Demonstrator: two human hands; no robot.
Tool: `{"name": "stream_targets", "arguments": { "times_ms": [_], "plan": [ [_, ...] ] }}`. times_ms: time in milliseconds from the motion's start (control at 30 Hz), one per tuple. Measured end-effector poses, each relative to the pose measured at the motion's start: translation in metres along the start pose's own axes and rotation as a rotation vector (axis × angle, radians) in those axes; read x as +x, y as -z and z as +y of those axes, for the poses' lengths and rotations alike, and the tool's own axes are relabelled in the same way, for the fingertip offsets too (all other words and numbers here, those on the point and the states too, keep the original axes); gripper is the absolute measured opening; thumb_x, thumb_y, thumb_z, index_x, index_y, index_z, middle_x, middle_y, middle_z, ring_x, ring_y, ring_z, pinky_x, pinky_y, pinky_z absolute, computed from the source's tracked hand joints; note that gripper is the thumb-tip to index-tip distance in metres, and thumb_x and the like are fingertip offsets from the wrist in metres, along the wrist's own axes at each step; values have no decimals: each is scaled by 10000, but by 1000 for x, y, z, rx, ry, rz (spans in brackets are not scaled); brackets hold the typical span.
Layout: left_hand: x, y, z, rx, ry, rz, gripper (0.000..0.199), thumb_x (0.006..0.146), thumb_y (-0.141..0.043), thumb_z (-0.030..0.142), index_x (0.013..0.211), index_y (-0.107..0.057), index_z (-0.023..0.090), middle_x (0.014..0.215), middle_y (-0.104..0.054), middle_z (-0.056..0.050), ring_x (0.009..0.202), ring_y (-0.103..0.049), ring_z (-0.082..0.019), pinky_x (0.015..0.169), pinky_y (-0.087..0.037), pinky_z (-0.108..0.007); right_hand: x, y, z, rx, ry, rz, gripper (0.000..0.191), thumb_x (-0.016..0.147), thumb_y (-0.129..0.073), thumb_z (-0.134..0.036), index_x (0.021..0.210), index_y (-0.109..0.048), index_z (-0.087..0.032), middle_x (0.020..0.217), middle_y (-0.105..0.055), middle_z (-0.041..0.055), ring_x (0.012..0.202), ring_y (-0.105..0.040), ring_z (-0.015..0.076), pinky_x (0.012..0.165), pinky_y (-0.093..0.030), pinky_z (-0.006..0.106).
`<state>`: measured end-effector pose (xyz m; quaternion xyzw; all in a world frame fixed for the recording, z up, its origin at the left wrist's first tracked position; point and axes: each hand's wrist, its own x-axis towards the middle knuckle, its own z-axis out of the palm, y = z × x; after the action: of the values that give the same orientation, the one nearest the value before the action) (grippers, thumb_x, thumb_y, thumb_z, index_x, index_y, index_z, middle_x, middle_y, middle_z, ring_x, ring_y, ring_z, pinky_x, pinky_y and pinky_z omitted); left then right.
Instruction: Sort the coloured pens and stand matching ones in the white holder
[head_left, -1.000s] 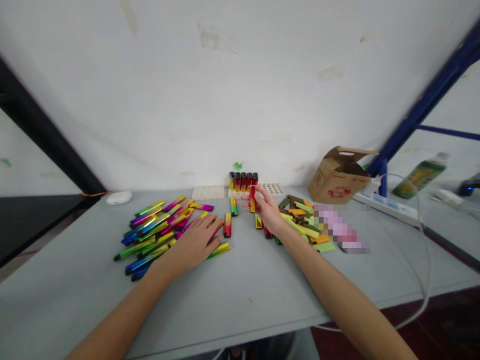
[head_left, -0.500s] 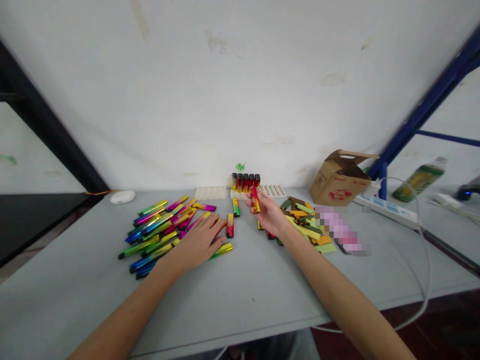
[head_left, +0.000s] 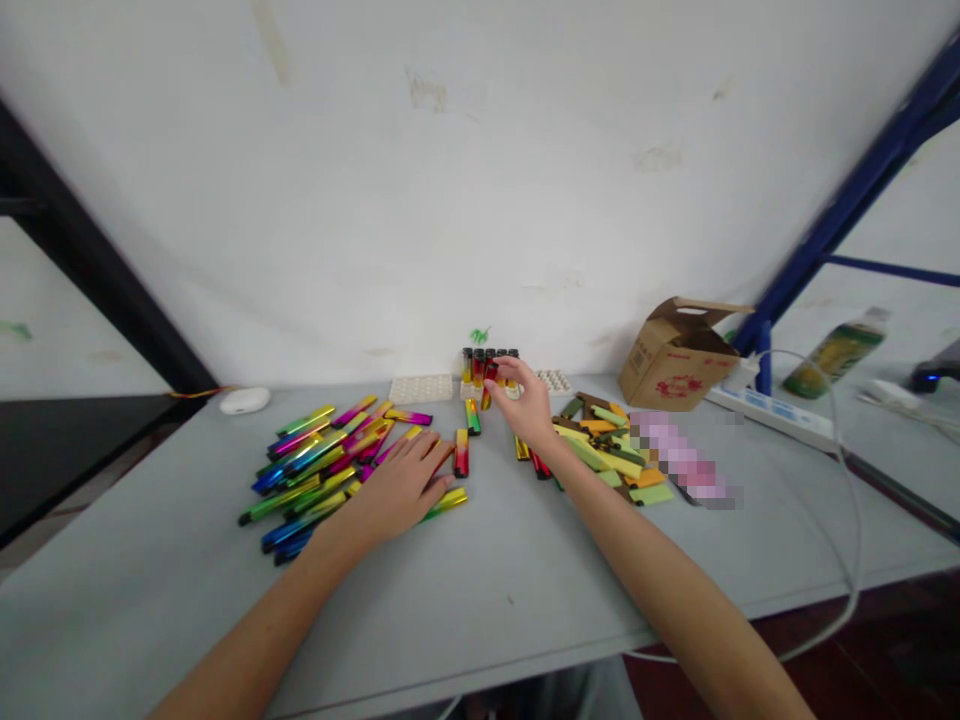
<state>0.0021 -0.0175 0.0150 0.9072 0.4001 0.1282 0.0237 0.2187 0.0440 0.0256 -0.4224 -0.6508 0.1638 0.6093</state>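
Observation:
In the head view my right hand pinches a red-and-yellow lighter upright, just in front of a row of standing lighters with dark tops. Those lighters stand in a white holed tray by the wall; part of the row is behind my fingers. My left hand lies flat with fingers stretched over the right side of a pile of shiny multicoloured lighters, covering some. Beside its fingertips lies a red-and-yellow lighter. A green-and-yellow lighter lies between the hands.
Another white holed tray is left of the row. Yellow, green and orange lighters lie right of my forearm, beside a pixelated pink item. Farther right are a cardboard box, a power strip and a white cable.
My right hand has carried the red-and-yellow lighter left and slightly away from me, up to the standing row, and turned it more upright. My left hand has stayed on the pile.

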Motion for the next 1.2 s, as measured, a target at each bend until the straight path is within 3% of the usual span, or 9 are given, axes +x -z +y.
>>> {"name": "stream_targets", "arguments": {
  "times_ms": [67, 167, 400, 600, 867, 967, 1200],
  "plan": [
    [0, 0, 0, 0, 2, 5, 348, 935, -428, 313, 1217, -543, 147, 1244, -534, -155, 1204, -470, -296, 1039, -366, -480, 11, -5, 9, -19, -10, 19, 294, 788, -650, -337, 1048, -586, -217, 924, -675, 44, 870, -637, 199, 874, -458, 352],
    [0, -1, -1, -4, 1, 8, 354, 933, -431, 320, 1219, -548, 149, 1232, -542, -152, 1192, -480, -297, 1031, -379, -485, 27, -10, 19, -106, -10, -56, 250, 789, -656, -355, 983, -575, -221, 872, -678, 28, 806, -632, 193, 823, -463, 340],
    [1, -1, -1, -10, 3, 22, 354, 934, -428, 334, 1209, -560, 154, 1219, -552, -148, 1180, -489, -294, 1023, -386, -483, 50, -26, 32, -408, 101, -166, 204, 826, -632, -308, 1002, -604, -208, 966, -663, 64, 898, -610, 205, 855, -449, 337],
    [-1, -5, -3, -14, -18, 47, 339, 929, -430, 325, 1205, -556, 175, 1232, -547, -135, 1191, -480, -282, 1024, -389, -470, 48, -39, 43, -524, 224, -141, 153, 828, -623, -253, 963, -634, -182, 1188, -592, 124, 1171, -478, 247, 1013, -358, 396],
    [-1, -6, -4, 2, -6, 36, 360, 928, -435, 330, 1233, -540, 168, 1262, -539, -145, 1231, -459, -293, 1052, -363, -488, 48, -35, 46, -671, 196, -129, 184, 841, -609, -282, 989, -674, -195, 1239, -546, 133, 1171, -450, 279, 994, -362, 435],
    [-1, -6, -3, -4, 17, 48, 366, 926, -435, 352, 1225, -544, 170, 1309, -509, -161, 1255, -448, -303, 1055, -357, -506, 49, -34, 42, -772, 237, -179, 208, 868, -565, -267, 1016, -686, -186, 1288, -520, 151, 1203, -413, 303, 993, -353, 452],
    [0, -3, 0, -20, 90, 22, 405, 928, -431, 394, 1242, -537, 161, 1454, -375, -189, 1299, -412, -340, 1051, -360, -520, 41, -31, 37, -829, 279, -272, 409, 856, -493, -171, 1256, -574, -152, 1374, -459, 185, 1238, -397, 320, 1006, -352, 474]
  ]
}}
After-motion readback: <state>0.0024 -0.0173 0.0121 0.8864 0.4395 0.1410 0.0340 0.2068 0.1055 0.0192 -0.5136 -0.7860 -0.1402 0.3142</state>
